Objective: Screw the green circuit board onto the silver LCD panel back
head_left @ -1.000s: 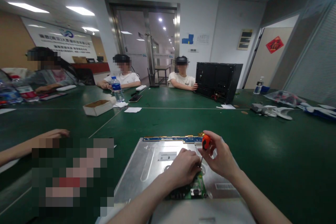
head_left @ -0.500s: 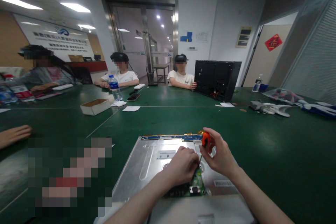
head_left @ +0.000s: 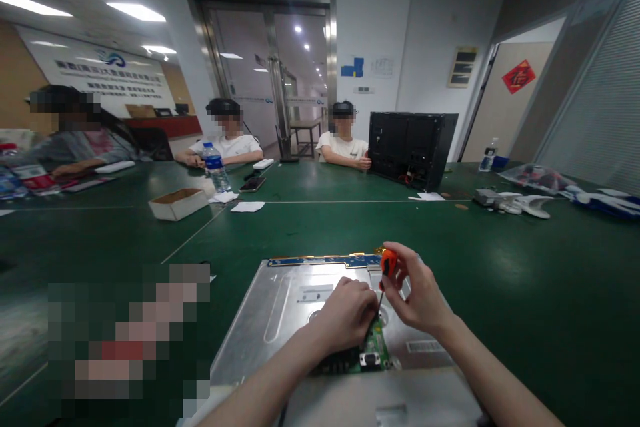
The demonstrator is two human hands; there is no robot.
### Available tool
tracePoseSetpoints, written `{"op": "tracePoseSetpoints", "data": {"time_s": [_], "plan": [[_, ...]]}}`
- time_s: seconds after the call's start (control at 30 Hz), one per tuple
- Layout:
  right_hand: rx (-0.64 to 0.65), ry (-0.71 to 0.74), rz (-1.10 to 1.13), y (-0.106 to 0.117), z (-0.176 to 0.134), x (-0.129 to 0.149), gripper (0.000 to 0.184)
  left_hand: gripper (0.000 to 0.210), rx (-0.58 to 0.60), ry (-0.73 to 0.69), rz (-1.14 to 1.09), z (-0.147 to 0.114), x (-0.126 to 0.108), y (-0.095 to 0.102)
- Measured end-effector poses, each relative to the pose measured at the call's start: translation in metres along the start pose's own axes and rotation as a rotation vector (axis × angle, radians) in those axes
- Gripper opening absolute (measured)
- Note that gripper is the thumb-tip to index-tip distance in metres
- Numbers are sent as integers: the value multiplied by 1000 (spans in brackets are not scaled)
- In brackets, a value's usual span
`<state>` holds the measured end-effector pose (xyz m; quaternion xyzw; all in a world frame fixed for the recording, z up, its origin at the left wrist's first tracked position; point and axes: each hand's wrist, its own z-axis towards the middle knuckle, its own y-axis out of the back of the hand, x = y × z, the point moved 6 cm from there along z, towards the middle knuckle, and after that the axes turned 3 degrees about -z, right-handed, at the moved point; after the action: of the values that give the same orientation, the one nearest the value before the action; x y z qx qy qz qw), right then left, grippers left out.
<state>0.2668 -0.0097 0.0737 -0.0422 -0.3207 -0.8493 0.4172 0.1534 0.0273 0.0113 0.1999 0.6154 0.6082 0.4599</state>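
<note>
A: What do we list first?
B: Green table, beneath the metal panel: our broadest item.
A: Next?
B: Metal panel, one, lying flat. We judge it stiff, fairly heavy, slick on its bare face; we would lift it by opposite side edges.
A: And the blue board strip?
B: Along the panel's far edge. Thin, likely brittle; we would not grip there.
A: How do we enter the hands?
B: Right hand, over the panel's right side: thumb and fingers pinching the screwdriver by its orange handle. Left hand, over the panel's middle: curled, fingertips hidden; we cannot tell what, if anything, it pinches.
A: The green circuit board?
B: On the panel, just beside the left hand. We rate it light, stiff and fragile; edges only.
A: Smallest entry?
B: Screwdriver, above the panel, handle uppermost, shaft slanting down toward the green circuit board; tip contact unclear to us. Light, rigid, sure-gripping, we expect; best held by the handle.
</note>
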Motion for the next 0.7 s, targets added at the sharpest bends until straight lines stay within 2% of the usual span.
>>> {"op": "tracePoseSetpoints", "data": {"time_s": [0.5,0.7], "plan": [[-71,39,-88,2,-1,1,42,8,26,2,4,1,-3,2],[-47,27,-30,3,1,3,47,9,26,-3,17,1,-3,2]]}}
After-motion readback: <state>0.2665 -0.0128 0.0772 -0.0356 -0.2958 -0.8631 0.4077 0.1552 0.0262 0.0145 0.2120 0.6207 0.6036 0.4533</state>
